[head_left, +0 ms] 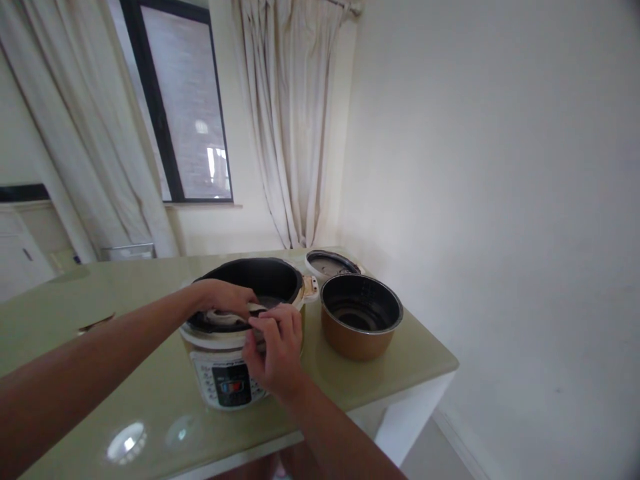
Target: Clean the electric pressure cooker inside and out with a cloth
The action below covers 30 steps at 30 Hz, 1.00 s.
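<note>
A white electric pressure cooker (200, 373) with a dark control panel stands lidless near the table's front edge. My left hand (227, 297) reaches over its rim from the left, fingers curled on a pale folded cloth (225, 319) at the front of the opening. My right hand (277, 347) is at the front right of the rim, its thumb and fingers pinched together at the cloth's right end. Both sets of fingertips are partly hidden. To the right of the cooker sits its removed inner pot (360, 343), copper-brown outside and black inside.
Behind the inner pot lies a round lid (330, 263), underside up. The greenish glossy table (160, 407) ends at a right corner near the white wall (500, 200). On its left part lies a small brown piece (97, 323). Curtains (295, 120) and a window (187, 100) are behind.
</note>
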Tool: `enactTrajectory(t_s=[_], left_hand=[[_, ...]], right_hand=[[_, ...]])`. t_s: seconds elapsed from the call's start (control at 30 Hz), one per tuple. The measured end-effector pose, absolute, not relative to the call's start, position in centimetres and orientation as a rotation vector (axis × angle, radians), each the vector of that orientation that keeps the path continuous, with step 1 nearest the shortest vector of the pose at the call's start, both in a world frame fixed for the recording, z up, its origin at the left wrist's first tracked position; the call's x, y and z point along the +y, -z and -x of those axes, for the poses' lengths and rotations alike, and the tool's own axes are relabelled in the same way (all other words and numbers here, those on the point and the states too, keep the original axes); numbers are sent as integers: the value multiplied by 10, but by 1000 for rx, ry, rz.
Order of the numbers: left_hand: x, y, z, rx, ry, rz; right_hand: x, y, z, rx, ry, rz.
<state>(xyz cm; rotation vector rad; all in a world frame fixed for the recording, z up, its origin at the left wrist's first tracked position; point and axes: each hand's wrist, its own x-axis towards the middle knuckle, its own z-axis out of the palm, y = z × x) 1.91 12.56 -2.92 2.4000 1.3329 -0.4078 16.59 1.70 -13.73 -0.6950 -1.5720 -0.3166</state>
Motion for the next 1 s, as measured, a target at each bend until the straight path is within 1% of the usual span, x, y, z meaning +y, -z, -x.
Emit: enactTrajectory(t_s=[0.1,0.2,0.27,0.37,0.47,0.57,0.73,0.87,1.0], left_hand=[[129,33,-27,1148,236,-2246],[127,28,-45,1049,36,-2349],[125,23,-59,1125,-41,-2471],[126,19,-76,1439,-105,-2641],[130,21,-79,1656,-56,-2824],[136,24,-69,1642,54,-2956],[137,17,-38,1771,183,-2873],[127,-1,-16,1888,236,-2851],[116,-18,-9,1979,376,-2770]], right_hand=[[15,139,-166,-1597,319,764],[17,145,-165,-1610,354,782],[19,147,-165,-1599,364,755],[19,147,-166,-1569,359,743],[18,145,-167,-1556,376,725],[18,145,-168,-1556,388,700],[18,144,-168,-1571,413,725],[13,139,-172,-1600,394,700],[7,134,-178,-1651,352,680]])
